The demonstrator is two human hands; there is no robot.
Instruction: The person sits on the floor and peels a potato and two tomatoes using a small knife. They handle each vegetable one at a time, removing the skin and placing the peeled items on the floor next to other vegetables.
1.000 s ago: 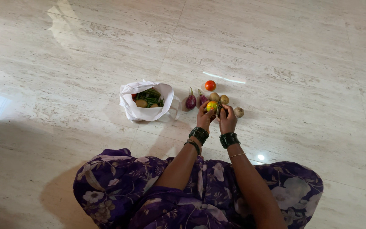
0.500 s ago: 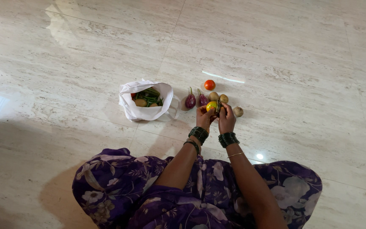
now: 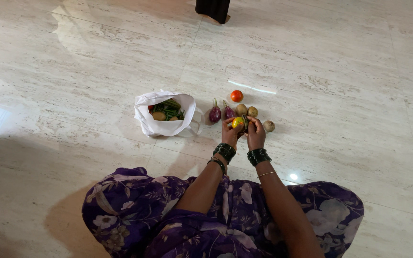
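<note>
The left hand and right hand both close around a yellow-green vegetable, held above the floor just beside the loose produce. The fingers hide most of it, so its kind is unclear. The white bag covers part of its contents.

tomatoes: 1 | aubergines: 2 | potatoes: 3 | bags: 1

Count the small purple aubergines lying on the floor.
2: one aubergine lies just right of the white bag; the other aubergine lies beside it, left of the potatoes. More may be hidden inside the bag.
</note>
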